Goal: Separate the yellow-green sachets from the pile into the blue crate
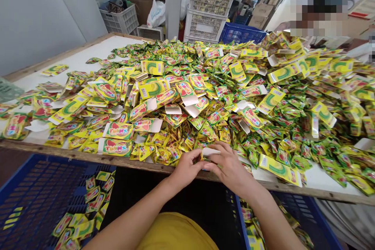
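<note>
My left hand (187, 168) and my right hand (227, 166) meet at the table's front edge, both closed around one small carton (210, 151). Its white end flap stands up between my fingers; most of the carton is hidden by them. Just beyond lies a heap of small yellow and green candy sachets (216, 117). Mixed into the heap are flat printed cartons, several with white flaps open. Two cartons (117, 146) lie side by side to the left of my hands. A yellow carton (279, 170) rests to the right, near the edge.
A blue crate (32, 191) with several cartons stands below the table at left, another blue crate (307, 218) at right. White stacked crates (205, 23) and a blue basket (243, 33) are behind the table. Part of another person (319, 11) shows at far right.
</note>
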Demonstrator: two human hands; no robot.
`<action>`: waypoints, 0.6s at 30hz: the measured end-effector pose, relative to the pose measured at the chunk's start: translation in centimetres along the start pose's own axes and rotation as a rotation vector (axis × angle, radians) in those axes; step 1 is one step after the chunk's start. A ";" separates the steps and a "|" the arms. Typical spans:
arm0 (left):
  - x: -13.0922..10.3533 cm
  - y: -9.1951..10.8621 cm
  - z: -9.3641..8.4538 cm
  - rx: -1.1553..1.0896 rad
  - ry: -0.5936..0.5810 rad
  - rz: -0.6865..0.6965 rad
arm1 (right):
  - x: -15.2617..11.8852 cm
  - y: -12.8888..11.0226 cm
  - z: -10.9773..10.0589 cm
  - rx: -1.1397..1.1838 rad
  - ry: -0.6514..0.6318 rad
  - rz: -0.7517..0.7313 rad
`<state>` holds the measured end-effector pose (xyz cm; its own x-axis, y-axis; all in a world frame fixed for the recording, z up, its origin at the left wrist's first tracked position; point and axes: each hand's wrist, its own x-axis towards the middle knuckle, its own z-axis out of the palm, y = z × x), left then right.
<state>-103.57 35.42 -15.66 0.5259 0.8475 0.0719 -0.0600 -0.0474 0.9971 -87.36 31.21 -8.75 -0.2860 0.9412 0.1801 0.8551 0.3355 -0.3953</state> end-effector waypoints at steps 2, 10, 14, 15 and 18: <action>0.0 0.2 -0.1 -0.024 0.000 0.009 | -0.9 0.3 0.5 0.141 0.082 0.062; 0.4 2.2 -0.5 -0.432 -0.047 -0.277 | -2.4 0.6 3.7 1.002 0.324 0.549; 0.6 2.5 0.0 -0.410 0.101 -0.214 | -1.5 0.9 3.5 0.968 0.290 0.479; 0.6 2.5 0.1 -0.356 0.141 -0.171 | -1.4 1.0 3.3 0.971 0.293 0.467; 0.7 2.2 0.0 -0.199 0.186 -0.073 | -1.3 1.6 2.8 1.016 0.272 0.486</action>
<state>-103.37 35.93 -13.46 0.3715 0.9281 -0.0240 -0.2028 0.1064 0.9734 -86.86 30.66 -12.11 0.1856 0.9813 -0.0504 0.0719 -0.0647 -0.9953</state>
